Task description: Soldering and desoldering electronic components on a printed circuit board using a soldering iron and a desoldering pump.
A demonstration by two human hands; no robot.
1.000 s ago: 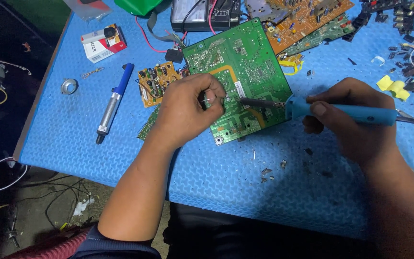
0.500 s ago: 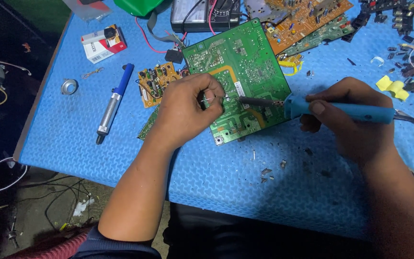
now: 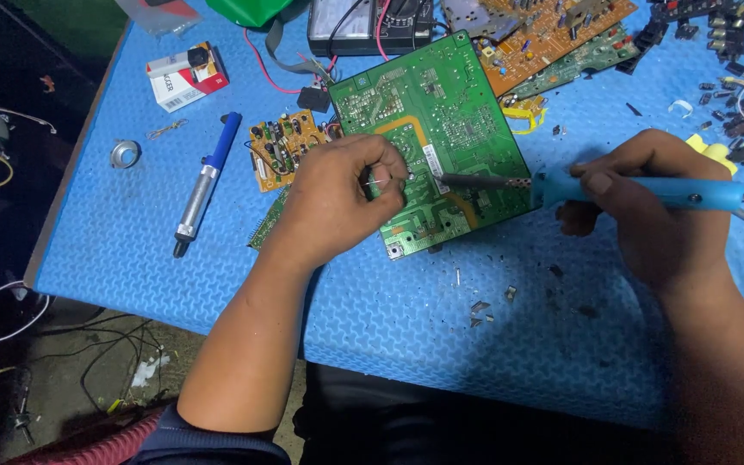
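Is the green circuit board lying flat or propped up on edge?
Flat: the green circuit board lies solder side up on the blue mat, left hand resting on it.

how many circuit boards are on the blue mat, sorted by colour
Green boards: 3, namely the large green board under both hands, a green strip by the left hand, and one at the top
Orange boards: 2, one small, one large
Total: 5

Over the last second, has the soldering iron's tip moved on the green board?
No. The soldering iron keeps its tip at the same spot on the green board.
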